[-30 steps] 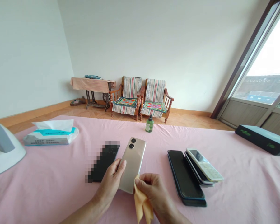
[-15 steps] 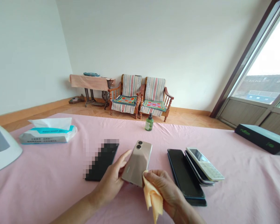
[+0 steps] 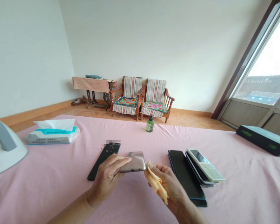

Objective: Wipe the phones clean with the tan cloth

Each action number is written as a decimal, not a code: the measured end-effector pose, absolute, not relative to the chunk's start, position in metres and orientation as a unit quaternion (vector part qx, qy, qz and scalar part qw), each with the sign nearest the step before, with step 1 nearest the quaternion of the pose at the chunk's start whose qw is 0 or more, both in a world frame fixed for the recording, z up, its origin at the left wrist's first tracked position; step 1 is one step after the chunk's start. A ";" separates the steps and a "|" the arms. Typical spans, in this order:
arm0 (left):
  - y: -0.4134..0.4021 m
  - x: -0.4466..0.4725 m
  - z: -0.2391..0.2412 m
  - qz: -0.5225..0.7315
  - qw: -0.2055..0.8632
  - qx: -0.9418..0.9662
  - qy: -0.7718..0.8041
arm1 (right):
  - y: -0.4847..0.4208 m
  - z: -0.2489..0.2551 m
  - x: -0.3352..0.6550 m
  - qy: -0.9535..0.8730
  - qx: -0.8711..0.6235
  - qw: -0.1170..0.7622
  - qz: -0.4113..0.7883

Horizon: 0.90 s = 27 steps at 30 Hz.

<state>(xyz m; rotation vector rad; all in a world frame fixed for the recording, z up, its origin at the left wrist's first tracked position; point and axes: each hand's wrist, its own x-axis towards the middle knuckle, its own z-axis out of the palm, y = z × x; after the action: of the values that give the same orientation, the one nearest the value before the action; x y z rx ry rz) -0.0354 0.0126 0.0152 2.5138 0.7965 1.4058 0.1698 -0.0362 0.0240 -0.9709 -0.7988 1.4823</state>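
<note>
My left hand (image 3: 109, 174) grips a gold smartphone (image 3: 135, 161) by its left side, above the pink cloth. The phone is tipped so that its bottom edge with the port faces me, and its back shows foreshortened. My right hand (image 3: 165, 180) pinches a yellow cloth (image 3: 156, 183), which meets the phone's right corner and hangs down below the fingers. Beyond my left hand lies a black phone (image 3: 105, 160), partly covered by that hand. Right of my right hand rests a stack of dark phones (image 3: 186, 174).
Beside the dark stack is another pile topped by a white keypad phone (image 3: 206, 165). A green bottle (image 3: 149, 124) stands farther back. On the left are a tissue pack (image 3: 51, 133) and a white iron-like appliance (image 3: 7, 146); at far right lies a black box (image 3: 263, 140).
The gold phone has tilted from showing its full back to showing its bottom edge. My left hand's fingers now lie over its side. The cloth has moved slightly right with my right hand.
</note>
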 end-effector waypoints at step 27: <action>0.003 -0.024 0.021 0.482 0.050 0.841 0.241 | -0.057 0.026 0.144 -0.566 -0.397 0.699 0.182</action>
<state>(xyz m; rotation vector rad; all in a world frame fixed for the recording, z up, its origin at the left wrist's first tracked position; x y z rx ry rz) -0.0237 0.0031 0.0207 2.5593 0.7353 1.4688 0.1444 -0.0570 0.0260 -0.8843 -1.2623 0.4051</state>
